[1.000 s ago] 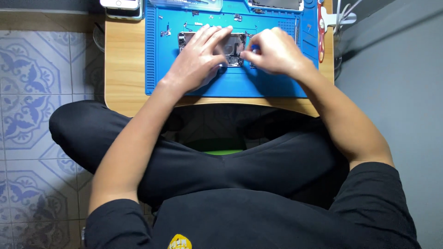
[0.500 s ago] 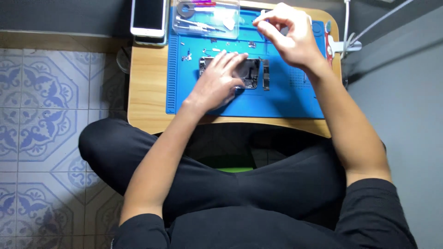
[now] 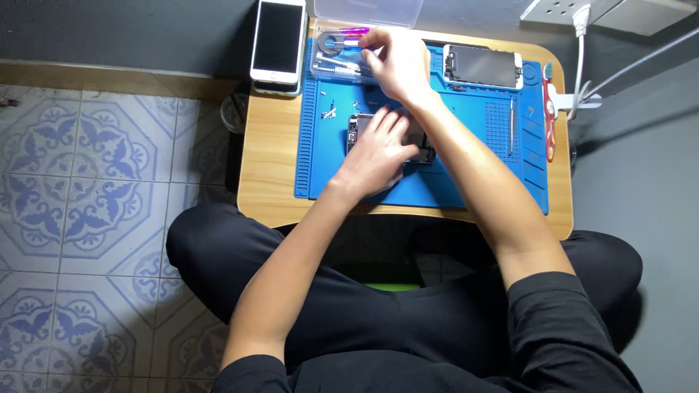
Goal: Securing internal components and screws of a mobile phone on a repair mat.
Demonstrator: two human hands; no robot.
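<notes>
- Left hand (image 3: 375, 156) flat, fingers spread, pinning opened phone (image 3: 419, 142) to blue mat (image 3: 480, 175).
- Right hand (image 3: 397, 65) pinched at tool tray (image 3: 338, 62); grip contents unclear.
- Loose screws (image 3: 329, 113) nearby, likely scattered by a brushing wrist.

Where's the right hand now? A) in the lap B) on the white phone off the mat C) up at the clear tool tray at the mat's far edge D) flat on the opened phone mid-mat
C: the right hand reaches over the clear tool tray at the far edge of the blue mat, while the left hand rests on the opened phone.
</notes>
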